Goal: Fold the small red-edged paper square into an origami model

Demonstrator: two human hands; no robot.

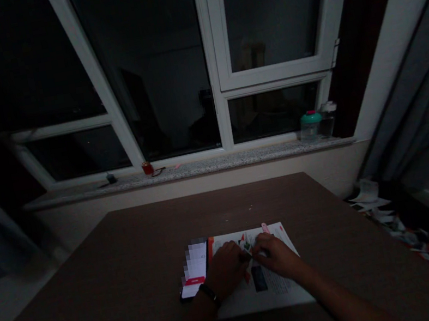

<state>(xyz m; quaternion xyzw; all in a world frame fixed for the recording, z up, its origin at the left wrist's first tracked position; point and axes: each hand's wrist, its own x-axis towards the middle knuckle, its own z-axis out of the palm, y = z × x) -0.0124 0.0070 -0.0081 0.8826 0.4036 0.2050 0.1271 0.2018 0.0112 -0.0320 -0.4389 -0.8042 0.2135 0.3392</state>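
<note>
My left hand point(228, 268), with a dark band on its wrist, is closed, its fingertips pinching a small white piece with green and dark marks point(247, 246), perhaps folded paper. From the other side, my right hand point(276, 253) is closed with thumb and finger pressed together at the same piece. Both hands are over a printed sheet or booklet point(280, 295) with text, a dark picture and an orange left edge. Part of the small piece and much of the page are hidden by my fingers. The light is dim, so fine detail is lost.
A phone point(196, 269) with a lit screen lies left of the page. A pink strip-like object point(265, 228) shows at the page's top edge. The brown table point(133, 263) faces a windowsill point(215, 164) bearing a small red jar point(147, 168) and a teal-lidded bottle point(311, 126).
</note>
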